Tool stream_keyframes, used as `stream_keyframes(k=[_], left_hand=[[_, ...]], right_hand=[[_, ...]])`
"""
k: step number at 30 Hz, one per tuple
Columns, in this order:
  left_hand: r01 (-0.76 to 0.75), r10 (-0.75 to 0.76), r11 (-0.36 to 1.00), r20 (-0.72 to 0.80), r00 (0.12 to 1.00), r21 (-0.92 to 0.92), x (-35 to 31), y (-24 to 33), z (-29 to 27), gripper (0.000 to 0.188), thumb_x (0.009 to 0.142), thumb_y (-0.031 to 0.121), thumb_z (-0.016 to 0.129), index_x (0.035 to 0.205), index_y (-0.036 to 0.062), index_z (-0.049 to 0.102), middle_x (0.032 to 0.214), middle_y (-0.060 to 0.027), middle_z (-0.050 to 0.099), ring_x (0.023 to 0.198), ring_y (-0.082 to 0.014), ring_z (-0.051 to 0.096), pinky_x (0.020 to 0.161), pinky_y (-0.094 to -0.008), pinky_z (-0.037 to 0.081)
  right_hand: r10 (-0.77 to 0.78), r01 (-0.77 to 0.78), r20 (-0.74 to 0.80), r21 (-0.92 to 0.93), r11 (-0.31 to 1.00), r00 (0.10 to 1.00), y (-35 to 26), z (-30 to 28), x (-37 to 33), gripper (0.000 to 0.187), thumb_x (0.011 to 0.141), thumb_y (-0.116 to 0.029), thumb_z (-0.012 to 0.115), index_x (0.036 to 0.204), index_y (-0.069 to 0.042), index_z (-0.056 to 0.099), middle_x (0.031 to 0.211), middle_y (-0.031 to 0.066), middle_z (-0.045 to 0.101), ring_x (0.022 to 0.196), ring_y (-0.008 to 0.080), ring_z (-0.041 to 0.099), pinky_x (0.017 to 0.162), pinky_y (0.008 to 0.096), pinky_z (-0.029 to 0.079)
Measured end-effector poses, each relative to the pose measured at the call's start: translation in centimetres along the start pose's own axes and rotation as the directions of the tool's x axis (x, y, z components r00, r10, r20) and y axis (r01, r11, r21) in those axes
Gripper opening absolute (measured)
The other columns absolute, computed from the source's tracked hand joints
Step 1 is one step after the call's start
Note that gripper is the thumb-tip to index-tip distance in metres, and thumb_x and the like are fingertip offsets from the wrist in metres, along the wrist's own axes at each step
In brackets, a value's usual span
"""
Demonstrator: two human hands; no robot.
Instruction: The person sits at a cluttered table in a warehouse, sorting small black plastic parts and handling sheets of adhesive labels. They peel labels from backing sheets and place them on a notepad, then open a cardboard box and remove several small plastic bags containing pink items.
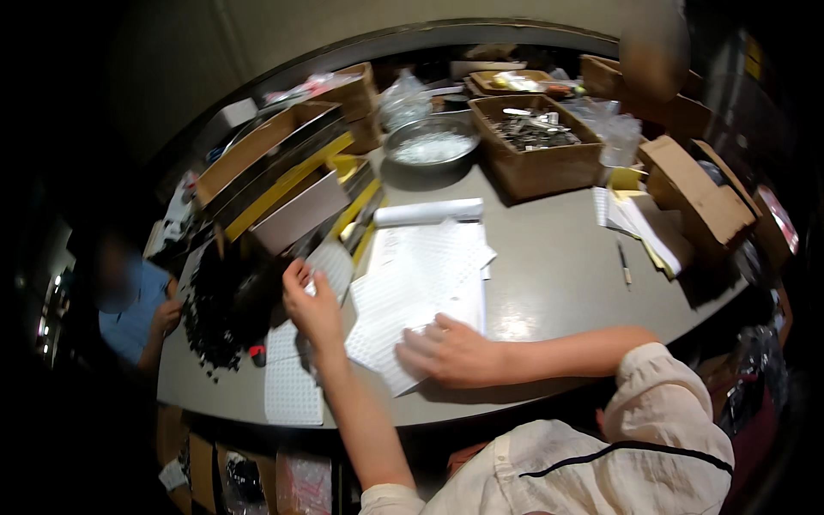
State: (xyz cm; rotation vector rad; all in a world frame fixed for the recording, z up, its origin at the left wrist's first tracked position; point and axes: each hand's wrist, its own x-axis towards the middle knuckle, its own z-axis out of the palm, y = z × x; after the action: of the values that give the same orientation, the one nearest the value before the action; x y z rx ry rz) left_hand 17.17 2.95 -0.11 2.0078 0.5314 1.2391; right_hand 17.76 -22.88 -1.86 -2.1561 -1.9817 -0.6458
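Note:
My left hand (pixel 313 309) is closed, with its fingers curled at the lower edge of a white dotted sheet (pixel 333 264) that bends upward. The sheet seems to be pinched between thumb and fingers. My right hand (pixel 446 352) lies on a spread of overlapping white dotted sheets (pixel 412 292), its fingers apart and slightly blurred. Another dotted sheet (pixel 293 386) rests by the table's near edge, below my left forearm. A rolled white pad (pixel 429 212) sits at the top of the papers.
Small black parts (pixel 210 318) are heaped at left beside a red-and-black object (pixel 257 354). Behind stand open boxes (pixel 300 210), a metal bowl (pixel 431 146) and a brown bin (pixel 536 163) of metal pieces. A pen (pixel 624 262) lies at right. Another person (pixel 137 300) is at far left.

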Motion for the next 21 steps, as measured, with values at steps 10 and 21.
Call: stream_keyframes(k=[10, 21], left_hand=[[0.073, -0.174, 0.894, 0.192, 0.966, 0.443, -5.4, 4.6, -6.1, 0.075, 0.083, -0.011, 0.051, 0.154, 0.0105, 0.038, 0.139, -0.0257, 0.058, 0.119, -0.0424, 0.062, 0.098, -0.0447, 0.048], [-0.361, 0.17, 0.852, 0.454, 0.875, 0.378, -11.7, 7.5, -6.1, 0.045, 0.085, -0.007, 0.05, 0.129, -0.0098, 0.058, 0.127, -0.0286, 0.063, 0.12, -0.0437, 0.06, 0.104, -0.0464, 0.047]], right_hand=[[0.058, -0.055, -0.059, 0.044, 0.997, 0.997, 0.2, 0.7, -1.4, 0.038, 0.085, -0.017, 0.061, 0.116, 0.006, 0.061, 0.103, 0.0197, 0.066, 0.085, 0.026, 0.063, 0.08, 0.0407, 0.046], [0.102, -0.117, 0.318, 0.028, 0.993, 0.942, -0.2, -6.2, -3.0, 0.049, 0.076, -0.013, 0.067, 0.114, 0.017, 0.059, 0.069, 0.0116, 0.066, 0.065, 0.0251, 0.067, 0.074, 0.0387, 0.049]])
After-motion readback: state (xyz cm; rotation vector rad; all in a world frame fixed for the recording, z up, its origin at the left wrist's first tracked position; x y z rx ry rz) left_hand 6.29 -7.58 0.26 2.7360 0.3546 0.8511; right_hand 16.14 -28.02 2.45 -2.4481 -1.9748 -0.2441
